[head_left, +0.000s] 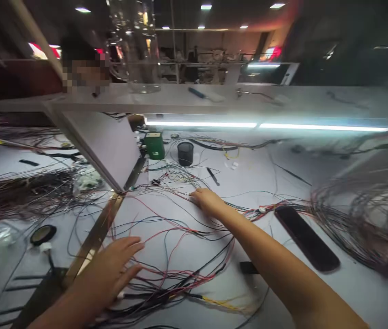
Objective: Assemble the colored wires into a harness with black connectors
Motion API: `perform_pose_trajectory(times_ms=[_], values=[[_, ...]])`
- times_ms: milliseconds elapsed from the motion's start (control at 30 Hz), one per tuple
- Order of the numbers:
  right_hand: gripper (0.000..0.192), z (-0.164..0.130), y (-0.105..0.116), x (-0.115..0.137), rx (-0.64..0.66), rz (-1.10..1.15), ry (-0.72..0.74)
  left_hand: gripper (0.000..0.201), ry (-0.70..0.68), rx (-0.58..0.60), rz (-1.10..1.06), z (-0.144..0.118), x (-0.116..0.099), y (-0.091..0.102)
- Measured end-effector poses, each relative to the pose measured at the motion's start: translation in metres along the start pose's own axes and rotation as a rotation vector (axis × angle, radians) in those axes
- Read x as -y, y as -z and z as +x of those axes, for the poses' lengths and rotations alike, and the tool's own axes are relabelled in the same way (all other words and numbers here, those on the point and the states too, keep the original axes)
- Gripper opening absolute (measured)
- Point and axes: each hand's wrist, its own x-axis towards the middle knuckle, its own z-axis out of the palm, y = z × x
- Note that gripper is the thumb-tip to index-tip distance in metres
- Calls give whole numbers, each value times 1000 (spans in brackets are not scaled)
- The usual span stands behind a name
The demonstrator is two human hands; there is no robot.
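My right hand [208, 202] reaches forward over thin loose wires [176, 183] on the white table. Its fingers are drawn together at the tips; what they hold, if anything, is too small to make out. My left hand [115, 262] is open at the lower left, fingers and thumb apart, close to a spread of red, blue and black wires [180, 228]. Below and right of it runs a thicker wire harness [166, 297] in black sleeving, with yellow wires [219, 302] fanning out at one end.
A black mesh cup [185, 154] and a green box [154, 146] stand at the back under a light tube [201, 124]. A dark phone-like slab [306, 237] lies right of my forearm, near coiled wires [338, 219]. At left are a divider panel [101, 146] and a tape roll [43, 235].
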Motion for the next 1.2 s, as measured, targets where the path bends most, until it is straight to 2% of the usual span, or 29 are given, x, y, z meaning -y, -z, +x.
perform_pose_trajectory(times_ms=[33, 100, 133, 233, 333, 467, 633, 767, 900, 1033, 1100, 1200], values=[[40, 0, -1, -2, 5, 6, 12, 33, 0, 103, 53, 4, 3, -5], [38, 0, -2, -6, 17, 15, 25, 36, -81, 408, 291, 18, 8, -22], [37, -1, -3, -7, 23, 18, 27, 39, -114, 473, 355, 28, 10, -34], [36, -2, -6, -8, 16, 21, 0, 47, -145, 546, 500, 56, 16, -69], [38, 6, -7, -7, -19, 32, -41, 55, -144, 573, 602, 81, 28, -94], [37, 24, -11, 0, -17, 69, -49, 63, -157, 576, 666, 102, 45, -108], [35, 40, -16, 8, 49, 162, -125, 61, -180, 614, 688, 106, 58, -106], [35, 39, -4, 7, 114, 384, -139, 46, -191, 568, 672, 103, 62, -97], [42, 25, 16, 2, 144, 599, -119, 34, -106, 477, 517, 104, 58, -94], [46, 10, 25, 3, 189, 773, -55, 26, 24, 412, 327, 106, 47, -104], [46, 4, 24, 0, 145, 767, -75, 27, 84, 397, 246, 106, 43, -112], [40, -5, 20, -12, 31, 607, -211, 35, 190, 389, 65, 106, 42, -119]])
